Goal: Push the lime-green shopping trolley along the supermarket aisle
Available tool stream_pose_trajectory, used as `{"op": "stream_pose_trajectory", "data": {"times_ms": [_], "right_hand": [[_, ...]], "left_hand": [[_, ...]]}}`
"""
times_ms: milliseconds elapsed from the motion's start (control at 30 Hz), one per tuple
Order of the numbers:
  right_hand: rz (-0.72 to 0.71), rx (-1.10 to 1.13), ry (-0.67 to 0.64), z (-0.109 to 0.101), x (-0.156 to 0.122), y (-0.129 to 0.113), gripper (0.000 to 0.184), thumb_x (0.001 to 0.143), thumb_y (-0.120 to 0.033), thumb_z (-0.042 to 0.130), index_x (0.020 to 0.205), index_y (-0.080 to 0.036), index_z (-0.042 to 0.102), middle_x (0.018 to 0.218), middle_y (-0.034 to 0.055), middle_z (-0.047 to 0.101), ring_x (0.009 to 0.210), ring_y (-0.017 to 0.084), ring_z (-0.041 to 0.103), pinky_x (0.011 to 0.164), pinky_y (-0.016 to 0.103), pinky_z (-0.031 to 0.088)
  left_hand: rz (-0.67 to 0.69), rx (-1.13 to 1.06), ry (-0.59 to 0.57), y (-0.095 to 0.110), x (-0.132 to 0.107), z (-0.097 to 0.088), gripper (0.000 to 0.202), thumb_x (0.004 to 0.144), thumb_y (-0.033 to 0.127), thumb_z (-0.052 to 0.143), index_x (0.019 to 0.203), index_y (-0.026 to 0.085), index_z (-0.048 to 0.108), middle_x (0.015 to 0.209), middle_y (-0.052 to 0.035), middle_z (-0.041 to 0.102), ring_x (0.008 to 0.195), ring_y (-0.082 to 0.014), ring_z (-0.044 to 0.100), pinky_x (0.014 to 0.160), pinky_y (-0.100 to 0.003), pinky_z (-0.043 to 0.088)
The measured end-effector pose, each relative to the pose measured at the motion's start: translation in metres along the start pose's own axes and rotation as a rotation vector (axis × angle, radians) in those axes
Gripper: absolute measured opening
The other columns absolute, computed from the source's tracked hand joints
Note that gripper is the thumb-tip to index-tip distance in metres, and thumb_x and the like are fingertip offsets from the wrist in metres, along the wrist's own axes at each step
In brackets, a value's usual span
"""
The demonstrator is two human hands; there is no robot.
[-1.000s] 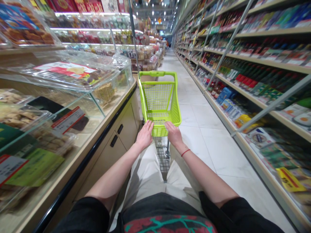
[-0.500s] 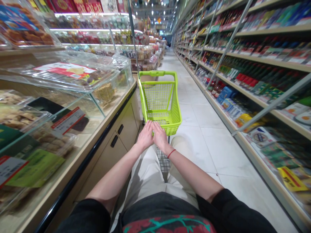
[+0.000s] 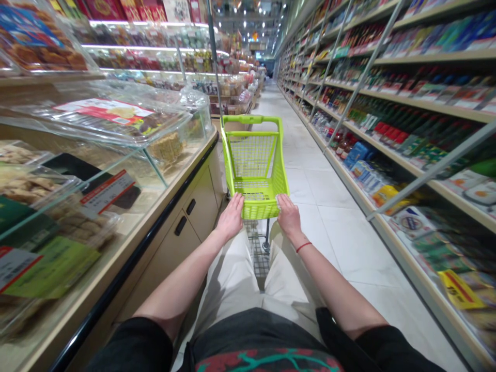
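Note:
A lime-green plastic shopping cart [image 3: 254, 155] stands in the aisle right in front of me, its basket holding nothing. My left hand [image 3: 231, 217] rests on the near left corner of the basket rim, fingers lying forward over the edge. My right hand [image 3: 288, 215] grips the near right corner the same way; a red string circles that wrist. Both arms reach forward over my light trousers.
A glass-topped counter [image 3: 163, 170] with packed baked goods and cabinet doors runs along the left. Long shelves [image 3: 391, 139] stocked with bottles and packets line the right. White tiled floor [image 3: 333, 222] stretches ahead down the aisle.
My right hand, which lay beside the left at the middle of the rim half a second ago, has moved out to the right corner. The cart and left hand stay about where they were.

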State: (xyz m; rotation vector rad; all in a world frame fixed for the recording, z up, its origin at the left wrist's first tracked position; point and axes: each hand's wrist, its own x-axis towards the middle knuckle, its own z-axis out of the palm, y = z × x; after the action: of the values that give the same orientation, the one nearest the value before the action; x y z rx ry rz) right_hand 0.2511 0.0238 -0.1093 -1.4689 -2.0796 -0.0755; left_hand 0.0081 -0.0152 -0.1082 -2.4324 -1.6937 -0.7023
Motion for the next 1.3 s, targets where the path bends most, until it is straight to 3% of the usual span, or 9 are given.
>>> {"op": "stream_pose_trajectory", "data": {"times_ms": [133, 300, 400, 600, 800, 933, 1033, 1200, 1300], "right_hand": [[-0.008, 0.073, -0.005, 0.015, -0.003, -0.029, 0.069, 0.076, 0.007, 0.041, 0.143, -0.006, 0.052, 0.151, 0.02, 0.05, 0.145, 0.027, 0.042, 0.111, 0.046, 0.043], [-0.142, 0.225, -0.063, 0.035, 0.002, -0.082, 0.068, 0.08, 0.003, 0.041, 0.146, -0.011, 0.049, 0.154, 0.0164, 0.047, 0.147, 0.024, 0.038, 0.116, 0.045, 0.038], [-0.189, 0.258, -0.099, 0.038, 0.005, -0.093, 0.069, 0.08, 0.003, 0.041, 0.147, -0.013, 0.049, 0.155, 0.0137, 0.046, 0.148, 0.022, 0.038, 0.117, 0.044, 0.037], [-0.246, 0.135, -0.127, 0.02, 0.005, -0.066, 0.066, 0.081, 0.003, 0.042, 0.145, -0.013, 0.051, 0.153, 0.0143, 0.049, 0.145, 0.024, 0.042, 0.111, 0.044, 0.042], [-0.132, 0.014, -0.034, 0.002, 0.003, -0.011, 0.063, 0.078, 0.005, 0.045, 0.138, -0.011, 0.057, 0.145, 0.0155, 0.058, 0.138, 0.025, 0.05, 0.105, 0.04, 0.046], [-0.039, -0.001, 0.013, 0.003, 0.0, -0.003, 0.062, 0.078, 0.003, 0.044, 0.138, -0.008, 0.056, 0.147, 0.0173, 0.056, 0.139, 0.026, 0.049, 0.106, 0.042, 0.046], [-0.019, 0.03, 0.013, 0.013, -0.002, -0.024, 0.064, 0.078, 0.004, 0.043, 0.14, -0.006, 0.054, 0.149, 0.0192, 0.053, 0.142, 0.027, 0.045, 0.11, 0.044, 0.043], [-0.133, 0.184, -0.034, 0.034, -0.001, -0.082, 0.065, 0.081, 0.001, 0.043, 0.145, -0.007, 0.05, 0.152, 0.0192, 0.049, 0.146, 0.027, 0.04, 0.115, 0.046, 0.039], [-0.16, 0.246, -0.087, 0.04, 0.003, -0.104, 0.064, 0.082, 0.0, 0.044, 0.145, -0.006, 0.05, 0.154, 0.0199, 0.046, 0.147, 0.026, 0.038, 0.117, 0.045, 0.038]], "left_hand": [[-0.004, -0.022, 0.006, 0.0, 0.0, 0.002, 0.083, 0.071, 0.0, 0.047, 0.152, 0.003, 0.03, 0.161, -0.0214, 0.034, 0.155, -0.0295, 0.017, 0.125, -0.049, 0.029], [0.006, -0.007, 0.003, -0.001, -0.001, 0.003, 0.078, 0.073, 0.001, 0.045, 0.151, 0.001, 0.032, 0.16, -0.0231, 0.034, 0.155, -0.0292, 0.017, 0.125, -0.05, 0.029], [0.002, 0.007, 0.003, -0.001, -0.001, 0.003, 0.077, 0.075, 0.001, 0.044, 0.15, 0.001, 0.032, 0.16, -0.0235, 0.034, 0.155, -0.0285, 0.016, 0.124, -0.05, 0.03], [-0.006, 0.021, 0.019, -0.001, -0.002, 0.004, 0.079, 0.074, 0.0, 0.046, 0.151, 0.005, 0.031, 0.161, -0.0212, 0.034, 0.155, -0.0267, 0.017, 0.124, -0.047, 0.031], [-0.021, 0.015, 0.011, 0.0, -0.001, 0.002, 0.081, 0.072, -0.002, 0.048, 0.151, 0.004, 0.031, 0.161, -0.0215, 0.034, 0.155, -0.027, 0.016, 0.125, -0.046, 0.03], [-0.034, 0.018, 0.002, 0.002, -0.001, 0.001, 0.076, 0.073, -0.003, 0.047, 0.148, 0.0, 0.035, 0.16, -0.0244, 0.034, 0.155, -0.0278, 0.016, 0.126, -0.044, 0.028], [-0.034, 0.023, 0.012, 0.003, -0.001, 0.001, 0.076, 0.074, -0.001, 0.046, 0.149, 0.002, 0.034, 0.16, -0.0225, 0.034, 0.155, -0.0274, 0.017, 0.125, -0.046, 0.03], [-0.021, 0.023, 0.007, 0.001, -0.001, 0.003, 0.075, 0.076, 0.0, 0.045, 0.15, 0.001, 0.033, 0.16, -0.0233, 0.034, 0.155, -0.0274, 0.016, 0.125, -0.046, 0.029], [-0.014, 0.014, 0.015, -0.001, 0.0, 0.005, 0.071, 0.082, 0.006, 0.045, 0.151, 0.003, 0.032, 0.16, -0.0233, 0.034, 0.154, -0.0285, 0.017, 0.125, -0.05, 0.029]]}}
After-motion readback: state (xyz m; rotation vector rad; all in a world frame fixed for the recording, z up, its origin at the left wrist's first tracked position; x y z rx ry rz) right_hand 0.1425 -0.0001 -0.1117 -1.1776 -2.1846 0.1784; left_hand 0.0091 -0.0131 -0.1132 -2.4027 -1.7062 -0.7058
